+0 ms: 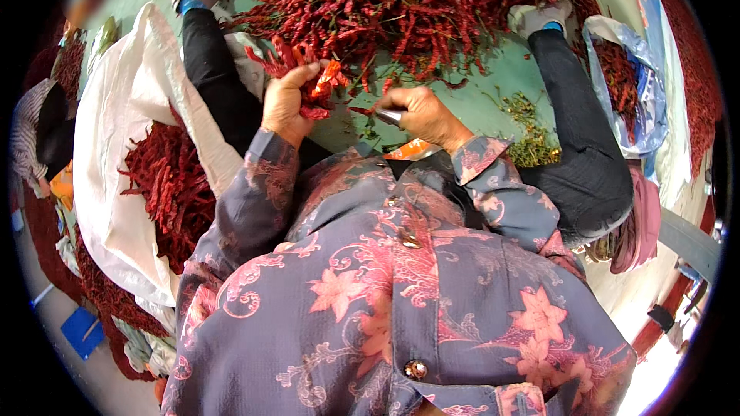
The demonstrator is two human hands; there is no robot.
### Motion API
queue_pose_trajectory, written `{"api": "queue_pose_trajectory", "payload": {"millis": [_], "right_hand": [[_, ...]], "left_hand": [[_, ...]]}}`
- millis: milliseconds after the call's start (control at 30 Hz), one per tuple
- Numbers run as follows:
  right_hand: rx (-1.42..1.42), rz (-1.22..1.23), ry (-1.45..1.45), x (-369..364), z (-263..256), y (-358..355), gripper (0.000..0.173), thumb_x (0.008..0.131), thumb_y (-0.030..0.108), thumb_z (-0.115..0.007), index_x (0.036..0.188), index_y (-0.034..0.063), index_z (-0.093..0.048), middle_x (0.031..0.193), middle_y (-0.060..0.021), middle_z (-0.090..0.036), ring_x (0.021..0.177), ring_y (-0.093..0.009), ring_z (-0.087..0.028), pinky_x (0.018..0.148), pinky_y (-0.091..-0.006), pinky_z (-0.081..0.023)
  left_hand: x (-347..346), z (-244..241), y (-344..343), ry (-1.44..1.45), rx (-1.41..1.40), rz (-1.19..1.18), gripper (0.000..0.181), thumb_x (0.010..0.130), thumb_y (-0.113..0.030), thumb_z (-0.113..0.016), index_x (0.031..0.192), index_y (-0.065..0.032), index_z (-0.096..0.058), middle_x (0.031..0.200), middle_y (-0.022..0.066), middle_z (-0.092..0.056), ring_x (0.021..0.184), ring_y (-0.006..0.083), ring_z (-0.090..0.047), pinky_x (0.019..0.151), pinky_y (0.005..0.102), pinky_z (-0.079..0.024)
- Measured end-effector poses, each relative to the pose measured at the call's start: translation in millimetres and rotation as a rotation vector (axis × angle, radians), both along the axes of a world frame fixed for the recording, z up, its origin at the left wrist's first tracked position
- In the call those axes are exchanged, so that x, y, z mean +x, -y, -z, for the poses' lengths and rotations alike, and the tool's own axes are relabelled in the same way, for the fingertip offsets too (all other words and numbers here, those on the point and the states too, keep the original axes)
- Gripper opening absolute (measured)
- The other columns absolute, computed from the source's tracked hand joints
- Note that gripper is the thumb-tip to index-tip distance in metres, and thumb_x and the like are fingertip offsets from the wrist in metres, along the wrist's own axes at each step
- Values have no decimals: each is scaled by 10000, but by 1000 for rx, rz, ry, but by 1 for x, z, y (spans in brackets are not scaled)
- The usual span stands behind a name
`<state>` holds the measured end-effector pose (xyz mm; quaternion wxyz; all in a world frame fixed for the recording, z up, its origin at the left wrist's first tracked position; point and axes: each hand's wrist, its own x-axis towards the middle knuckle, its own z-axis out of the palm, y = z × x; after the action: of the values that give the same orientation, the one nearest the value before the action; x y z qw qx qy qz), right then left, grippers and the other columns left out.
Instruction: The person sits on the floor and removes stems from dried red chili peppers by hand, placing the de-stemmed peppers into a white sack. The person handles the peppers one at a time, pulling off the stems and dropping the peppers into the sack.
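Note:
My left hand (287, 101) grips a small bunch of dried red chillies (326, 82) that stick out past the thumb and below the fingers. To its right, my right hand (430, 114) is closed around a small shiny metal tool (390, 116). The fingers hide most of the tool, so I cannot tell its kind. A single dried chilli (362, 110) shows just left of the tool's tip; whether they touch is unclear. Both hands are over the green floor sheet (462, 95), on the near side of a large heap of dried red chillies (393, 6).
A white woven sack (110, 167) with red chillies (170, 190) gapes at my left. Cut stems (535, 147) lie by my right leg (578, 121). A clear and blue plastic bag (653, 98) holding chillies stands beyond that leg. Another person (34, 127) is at the far left.

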<state>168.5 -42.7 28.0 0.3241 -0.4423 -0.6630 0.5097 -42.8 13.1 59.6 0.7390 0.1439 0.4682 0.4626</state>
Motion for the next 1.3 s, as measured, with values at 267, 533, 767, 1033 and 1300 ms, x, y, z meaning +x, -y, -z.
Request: {"api": "queue_pose_trajectory", "payload": {"millis": [267,533,767,1033,1300], "right_hand": [[137,134,778,11,60,-15,153,719,39,-474,819,110,-567,824,-112,-511,759,-305,-553,618,-412,-445],[537,15,996,5,105,-62,75,729,94,-492,778,87,-548,973,-107,-492,761,-294,-558,603,-409,-484],[426,-59,725,6,54,-48,129,654,-41,-448,743,35,-502,729,-128,-526,704,-318,-539,600,-400,-451],[182,109,360,22,59,-19,278,626,-49,-439,849,27,-588,715,-131,-604,595,-177,-584,543,-286,-454],[-20,30,142,5,13,-7,247,670,36,-432,859,-11,-584,696,-201,-572,623,-278,-574,577,-339,-445]], "left_hand": [[-144,-125,1,-895,395,-128,207,756,-50,-581,951,16,-570,810,88,-598,678,160,-592,589,255,-495],[-322,-139,55,-2079,204,397,504,664,-230,-683,1095,-26,-520,1094,132,-525,1004,259,-488,839,337,-406],[-236,-136,60,-2145,743,179,320,710,-96,-638,1020,-56,-572,1150,139,-488,1062,257,-467,845,319,-437],[-91,-77,44,-1384,867,479,217,696,-62,-611,898,8,-572,882,142,-572,809,266,-567,728,316,-449],[13,1,27,-466,104,519,287,808,-167,-578,1029,10,-529,801,49,-579,682,109,-535,578,235,-424]]}}
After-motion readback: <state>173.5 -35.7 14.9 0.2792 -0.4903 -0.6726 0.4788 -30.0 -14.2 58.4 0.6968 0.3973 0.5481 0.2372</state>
